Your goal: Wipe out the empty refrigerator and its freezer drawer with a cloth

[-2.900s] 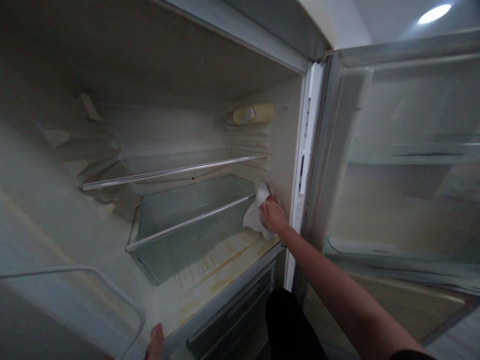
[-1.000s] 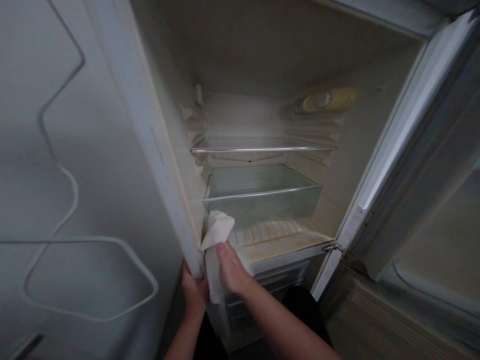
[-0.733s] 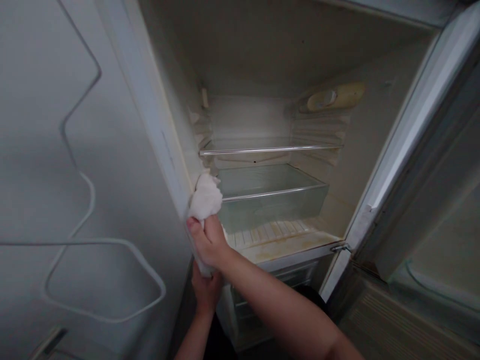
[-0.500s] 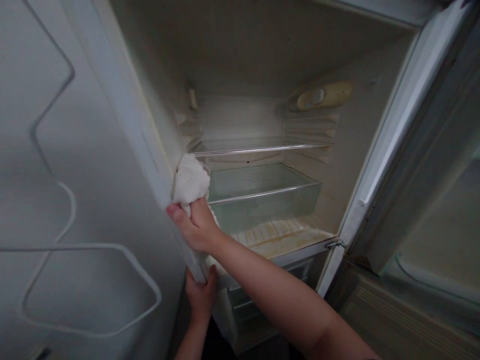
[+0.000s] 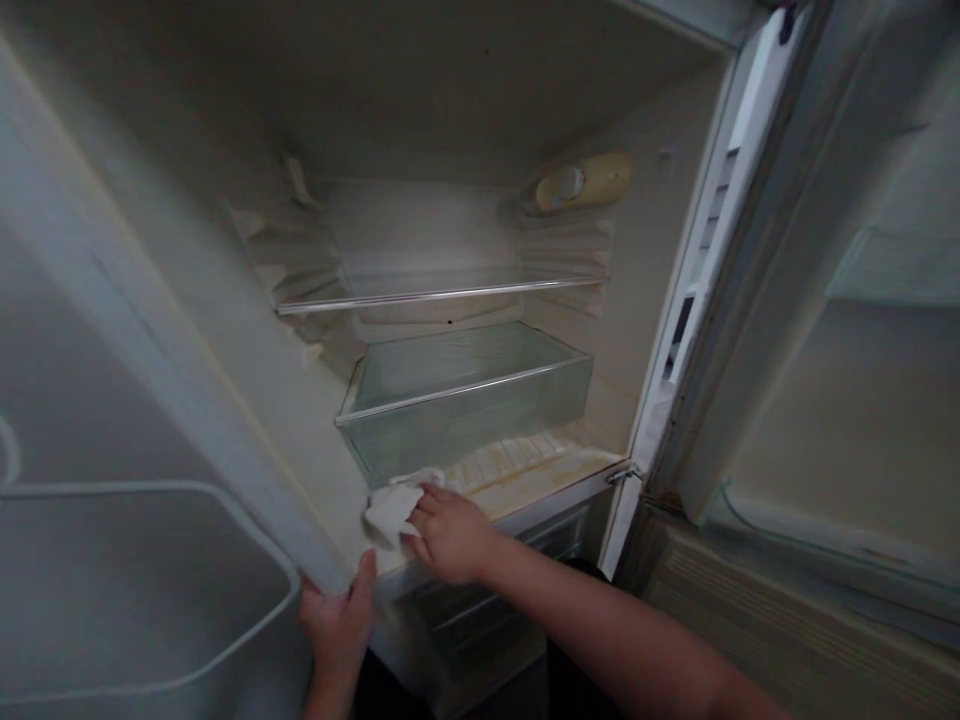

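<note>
A white cloth point(image 5: 394, 512) is bunched under the fingers of my right hand point(image 5: 452, 535), at the front left corner of the fridge floor point(image 5: 517, 478). Just behind the cloth stands the clear greenish drawer point(image 5: 472, 405). My left hand point(image 5: 337, 610) grips the lower front edge of the fridge's left wall point(image 5: 225, 420), its thumb pointing up on the inner side and its fingers around the outside. Brownish yellow stains mark the ribbed floor to the right of the cloth.
Above the drawer runs a glass shelf point(image 5: 442, 294). A yellowed light housing point(image 5: 585, 184) sits on the right inner wall. The open door point(image 5: 847, 400) stands at the right, with a metal hinge point(image 5: 624, 474). A lower compartment point(image 5: 502, 570) lies beneath.
My right hand has brought the cloth down from the left inner wall to the front left of the floor. The view has turned, showing more of the interior. My left hand still holds the edge.
</note>
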Tool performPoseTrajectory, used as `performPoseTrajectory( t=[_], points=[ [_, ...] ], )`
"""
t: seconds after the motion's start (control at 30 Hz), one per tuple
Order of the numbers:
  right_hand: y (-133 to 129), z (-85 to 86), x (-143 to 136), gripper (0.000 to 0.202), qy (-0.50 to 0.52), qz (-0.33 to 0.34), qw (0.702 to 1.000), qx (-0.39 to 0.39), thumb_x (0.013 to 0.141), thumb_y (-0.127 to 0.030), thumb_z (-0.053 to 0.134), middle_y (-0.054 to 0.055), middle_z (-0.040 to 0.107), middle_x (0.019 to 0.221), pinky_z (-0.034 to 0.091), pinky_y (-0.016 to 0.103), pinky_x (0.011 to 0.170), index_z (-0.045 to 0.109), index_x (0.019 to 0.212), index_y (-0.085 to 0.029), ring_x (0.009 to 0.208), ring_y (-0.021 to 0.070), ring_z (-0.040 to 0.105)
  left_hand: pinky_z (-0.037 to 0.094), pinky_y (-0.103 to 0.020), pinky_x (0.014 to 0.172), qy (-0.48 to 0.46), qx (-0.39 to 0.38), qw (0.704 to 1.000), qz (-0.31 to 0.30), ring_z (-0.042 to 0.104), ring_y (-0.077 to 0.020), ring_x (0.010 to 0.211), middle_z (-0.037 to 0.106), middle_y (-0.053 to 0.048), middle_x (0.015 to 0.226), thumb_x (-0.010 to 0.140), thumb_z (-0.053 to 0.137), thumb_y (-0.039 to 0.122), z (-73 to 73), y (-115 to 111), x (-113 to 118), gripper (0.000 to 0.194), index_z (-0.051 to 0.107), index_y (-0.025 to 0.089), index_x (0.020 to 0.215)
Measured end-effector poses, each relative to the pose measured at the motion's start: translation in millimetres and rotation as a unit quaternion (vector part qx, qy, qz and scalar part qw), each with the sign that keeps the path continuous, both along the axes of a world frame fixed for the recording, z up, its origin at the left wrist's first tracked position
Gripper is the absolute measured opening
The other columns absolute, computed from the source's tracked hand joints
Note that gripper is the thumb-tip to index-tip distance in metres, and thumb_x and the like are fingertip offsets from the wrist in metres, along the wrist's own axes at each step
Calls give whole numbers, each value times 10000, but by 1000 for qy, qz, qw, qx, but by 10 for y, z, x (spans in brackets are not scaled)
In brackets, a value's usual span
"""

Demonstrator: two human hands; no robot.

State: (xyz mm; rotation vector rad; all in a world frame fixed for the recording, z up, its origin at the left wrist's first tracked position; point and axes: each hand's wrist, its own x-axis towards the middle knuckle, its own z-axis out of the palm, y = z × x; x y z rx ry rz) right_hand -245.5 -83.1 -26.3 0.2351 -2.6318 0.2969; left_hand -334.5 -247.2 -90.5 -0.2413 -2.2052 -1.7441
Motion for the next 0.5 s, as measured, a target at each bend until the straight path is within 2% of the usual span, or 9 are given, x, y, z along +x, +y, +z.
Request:
performPoseTrajectory(
  t=[0.17, 0.27, 0.33, 0.37, 0.4, 0.43, 0.5],
  points=[
    [819, -63, 563, 393, 8, -199, 979, -54, 988, -305, 447, 157, 593, 1365, 365, 407, 1160, 634, 1269, -103, 1347, 260, 468, 523, -545, 966, -22, -22, 1000, -5, 677, -385, 1018, 716, -182, 967, 599, 684, 590, 120, 5, 92, 528, 634, 155, 894],
    [1240, -158, 950, 372, 63, -305, 945, -96, 986, -269, 411, 181, 619, 1307, 349, 441, 1164, 650, 1216, -101, 1310, 267, 499, 516, -556, 975, -25, -17, 1000, -6, 678, -401, 1021, 717, -191, 976, 583, 692, 590, 121, 5, 81, 539, 638, 150, 890],
    [1389, -243, 1153, 369, 145, -343, 913, -165, 982, -290, 385, 193, 643, 1239, 354, 471, 1150, 668, 1132, -105, 1269, 277, 524, 507, -563, 986, -25, -11, 1000, -7, 676, -409, 1028, 714, -201, 984, 571, 693, 595, 113, 12, 66, 542, 637, 152, 878],
    [1415, -285, 1226, 381, 196, -356, 885, -228, 983, -319, 369, 189, 657, 1199, 371, 473, 1134, 673, 1085, -113, 1241, 275, 544, 500, -564, 997, -23, -9, 1000, -8, 672, -411, 1040, 713, -207, 998, 567, 691, 596, 108, 15, 58, 547, 637, 153, 882],
    [1407, -321, 1279, 405, 244, -365, 843, -310, 984, -361, 354, 179, 672, 1153, 400, 466, 1111, 674, 1045, -120, 1202, 268, 572, 493, -562, 1009, -20, -7, 1000, -10, 668, -412, 1057, 711, -212, 1019, 564, 689, 595, 104, 18, 49, 557, 637, 153, 898],
    [1368, -348, 1312, 436, 289, -371, 784, -405, 983, -408, 341, 162, 688, 1105, 438, 452, 1078, 672, 1021, -127, 1151, 257, 607, 485, -556, 1024, -15, -6, 1000, -12, 662, -410, 1079, 708, -217, 1047, 565, 684, 596, 99, 21, 40, 573, 635, 152, 924],
    [1220, -355, 1332, 490, 359, -372, 630, -579, 969, -498, 336, 119, 711, 999, 524, 417, 979, 664, 1011, -137, 1021, 233, 673, 471, -543, 1051, 1, -5, 1000, -15, 648, -407, 1118, 702, -220, 1081, 571, 674, 600, 91, 23, 22, 594, 628, 150, 955]
  ],
)
